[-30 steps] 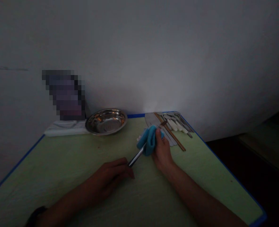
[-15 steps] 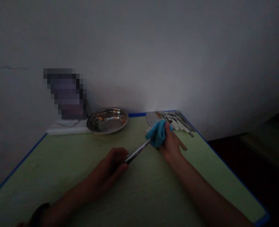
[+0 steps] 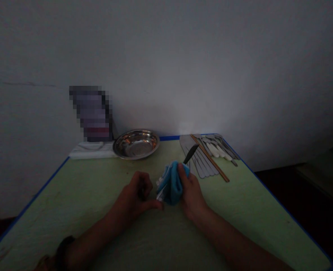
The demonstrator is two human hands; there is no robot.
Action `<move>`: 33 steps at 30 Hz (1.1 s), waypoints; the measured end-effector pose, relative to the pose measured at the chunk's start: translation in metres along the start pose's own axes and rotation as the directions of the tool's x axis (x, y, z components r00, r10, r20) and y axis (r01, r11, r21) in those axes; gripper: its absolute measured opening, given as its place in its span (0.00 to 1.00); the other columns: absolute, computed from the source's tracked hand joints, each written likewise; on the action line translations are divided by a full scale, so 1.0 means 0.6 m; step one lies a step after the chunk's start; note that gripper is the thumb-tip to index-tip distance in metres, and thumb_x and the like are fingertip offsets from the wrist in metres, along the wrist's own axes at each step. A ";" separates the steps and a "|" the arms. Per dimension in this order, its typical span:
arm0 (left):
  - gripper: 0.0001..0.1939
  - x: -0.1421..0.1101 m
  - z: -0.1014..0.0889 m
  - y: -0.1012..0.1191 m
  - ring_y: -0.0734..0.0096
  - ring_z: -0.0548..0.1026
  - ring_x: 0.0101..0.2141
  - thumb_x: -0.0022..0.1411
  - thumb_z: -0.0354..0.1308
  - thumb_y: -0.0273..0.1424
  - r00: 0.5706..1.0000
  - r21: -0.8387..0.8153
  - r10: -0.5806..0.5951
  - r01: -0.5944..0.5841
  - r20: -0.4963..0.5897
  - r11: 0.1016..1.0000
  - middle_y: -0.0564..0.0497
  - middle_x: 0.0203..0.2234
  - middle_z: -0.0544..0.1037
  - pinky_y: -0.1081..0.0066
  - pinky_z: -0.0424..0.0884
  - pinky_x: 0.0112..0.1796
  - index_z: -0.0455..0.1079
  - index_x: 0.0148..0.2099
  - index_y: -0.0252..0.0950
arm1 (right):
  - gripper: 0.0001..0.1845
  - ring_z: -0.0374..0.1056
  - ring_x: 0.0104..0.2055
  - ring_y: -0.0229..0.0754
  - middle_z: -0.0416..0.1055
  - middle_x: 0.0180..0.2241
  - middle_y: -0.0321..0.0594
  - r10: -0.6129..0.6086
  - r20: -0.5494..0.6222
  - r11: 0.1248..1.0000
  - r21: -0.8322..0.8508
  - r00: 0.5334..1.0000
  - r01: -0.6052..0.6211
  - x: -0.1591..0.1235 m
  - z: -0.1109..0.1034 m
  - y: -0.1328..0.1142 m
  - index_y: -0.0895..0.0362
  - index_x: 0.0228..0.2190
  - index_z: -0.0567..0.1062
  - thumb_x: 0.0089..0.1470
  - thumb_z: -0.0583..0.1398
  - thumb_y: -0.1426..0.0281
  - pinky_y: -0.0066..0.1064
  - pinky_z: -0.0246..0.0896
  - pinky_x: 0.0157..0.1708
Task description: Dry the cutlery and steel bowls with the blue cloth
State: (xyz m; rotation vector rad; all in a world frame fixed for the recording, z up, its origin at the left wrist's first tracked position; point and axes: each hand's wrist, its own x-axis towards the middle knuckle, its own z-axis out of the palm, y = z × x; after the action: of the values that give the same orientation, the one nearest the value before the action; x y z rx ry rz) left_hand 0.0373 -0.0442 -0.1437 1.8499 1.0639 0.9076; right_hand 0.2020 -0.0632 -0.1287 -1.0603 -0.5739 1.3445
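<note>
My right hand (image 3: 193, 194) is closed around a folded blue cloth (image 3: 173, 184), which is wrapped about a metal table knife (image 3: 191, 153). The knife's blade sticks out beyond the cloth, pointing up and away to the right. Most of its handle is hidden in the folds. Just left of the cloth is my left hand (image 3: 140, 192), with fingers curled and the thumb stretched apart from them towards a pale, shiny bit at the cloth's lower edge. I see nothing gripped between that thumb and the fingers.
A steel bowl (image 3: 136, 145) stands near the wall. At the back right lie grey plastic sleeves (image 3: 203, 162), wooden chopsticks (image 3: 211, 160) and several pieces of cutlery (image 3: 220, 146). White folded material (image 3: 93, 150) lies at back left, below a blurred upright object (image 3: 94, 113). Blue edging borders the green table (image 3: 99, 180).
The cloth and right hand have come down the knife towards me and my left hand. The blade now shows past the cloth. My left hand has loosened from the handle end.
</note>
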 end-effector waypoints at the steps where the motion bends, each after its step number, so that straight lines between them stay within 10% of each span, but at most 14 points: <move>1: 0.29 0.001 0.001 0.000 0.80 0.57 0.20 0.41 0.69 0.39 1.000 -0.025 0.023 -0.023 0.008 0.999 0.64 0.20 0.58 0.78 0.55 0.21 0.51 0.36 0.40 | 0.21 0.57 0.20 0.33 0.63 0.18 0.30 -0.023 0.028 0.999 -0.047 0.999 0.025 0.000 -0.001 -0.003 0.57 0.21 0.68 0.46 0.59 0.51 0.25 0.54 0.22; 4: 0.30 0.003 0.003 0.000 0.80 0.58 0.21 0.45 0.67 0.41 0.992 -0.151 0.105 -0.094 0.069 0.984 0.62 0.23 0.59 0.79 0.56 0.21 0.50 0.41 0.41 | 0.21 0.55 0.20 0.32 0.60 0.17 0.30 -0.096 0.155 0.943 -0.301 0.983 0.140 0.004 -0.009 -0.022 0.56 0.20 0.67 0.49 0.56 0.51 0.25 0.51 0.21; 8: 0.25 0.006 -0.003 0.008 0.78 0.60 0.24 0.57 0.55 0.45 0.984 -0.307 0.147 -0.109 0.102 0.945 0.58 0.27 0.60 0.77 0.60 0.24 0.48 0.50 0.41 | 0.18 0.58 0.22 0.33 0.64 0.20 0.32 -0.124 0.448 0.660 -0.629 0.886 0.411 0.003 -0.021 -0.048 0.56 0.22 0.68 0.52 0.55 0.55 0.26 0.51 0.23; 12: 0.18 0.014 -0.016 0.017 0.80 0.59 0.20 0.61 0.50 0.44 0.994 -0.373 -0.027 -0.015 -0.107 0.928 0.59 0.24 0.60 0.79 0.59 0.20 0.54 0.49 0.42 | 0.14 0.60 0.23 0.35 0.67 0.21 0.34 -0.038 0.660 0.371 -0.688 0.750 0.624 -0.006 -0.028 -0.055 0.54 0.27 0.72 0.51 0.57 0.57 0.27 0.48 0.23; 15: 0.13 0.020 -0.025 0.023 0.80 0.62 0.19 0.58 0.54 0.41 0.954 -0.299 -0.168 0.090 -0.249 0.950 0.59 0.20 0.61 0.79 0.59 0.19 0.62 0.40 0.38 | 0.14 0.61 0.25 0.37 0.68 0.22 0.36 -0.003 0.681 0.275 -0.704 0.732 0.655 -0.004 -0.035 -0.062 0.54 0.29 0.73 0.51 0.58 0.57 0.27 0.47 0.24; 33: 0.13 0.002 -0.094 0.019 0.73 0.70 0.17 0.51 0.60 0.40 0.932 -0.024 -0.307 0.308 -0.194 0.951 0.55 0.15 0.73 0.75 0.64 0.21 0.67 0.31 0.34 | 0.21 0.64 0.24 0.37 0.67 0.21 0.35 0.199 0.679 0.224 -0.733 0.706 0.642 0.029 -0.050 -0.083 0.57 0.25 0.72 0.51 0.56 0.52 0.27 0.50 0.22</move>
State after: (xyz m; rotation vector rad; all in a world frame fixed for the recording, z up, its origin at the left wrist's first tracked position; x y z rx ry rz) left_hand -0.0072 -0.0308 -0.1096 1.5618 1.4335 0.9093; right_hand 0.2553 -0.0498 -0.1030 -1.2917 -2.3300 0.9186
